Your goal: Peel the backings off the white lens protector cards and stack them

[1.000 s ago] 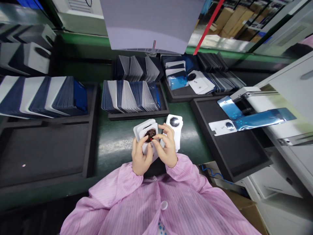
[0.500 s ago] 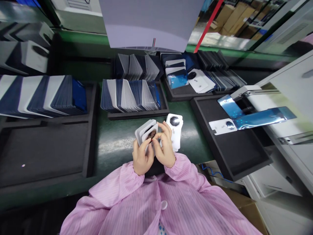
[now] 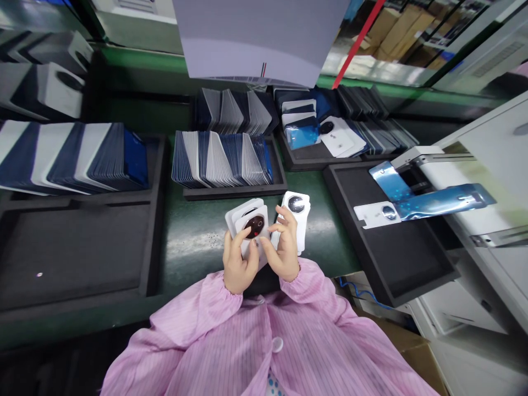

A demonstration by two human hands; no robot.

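My left hand (image 3: 240, 263) grips a small stack of white phone back covers (image 3: 261, 248), its thumb and a finger on the front one. The front cover faces me, tilted, with a round dark camera area that carries a small red spot. Just to its right is my right hand (image 3: 284, 245), fingers apart and curved, holding nothing that I can see. Its fingertips are close to the cover's right edge; whether they touch it I cannot tell. Behind that hand, another pile of white phone back covers (image 3: 300, 221) lies on the green table (image 3: 190, 236).
Black trays with upright rows of blue and white panels (image 3: 223, 159) stand at the back and left. On the right, a black tray (image 3: 396, 264) holds a white cover (image 3: 377, 214) and blue film strips (image 3: 449, 202). A large pale board (image 3: 259, 38) rises behind.
My right hand has drawn back to the right from the front cover, and its fingers have spread. The cover's round camera area now shows more fully. My left hand keeps its hold.
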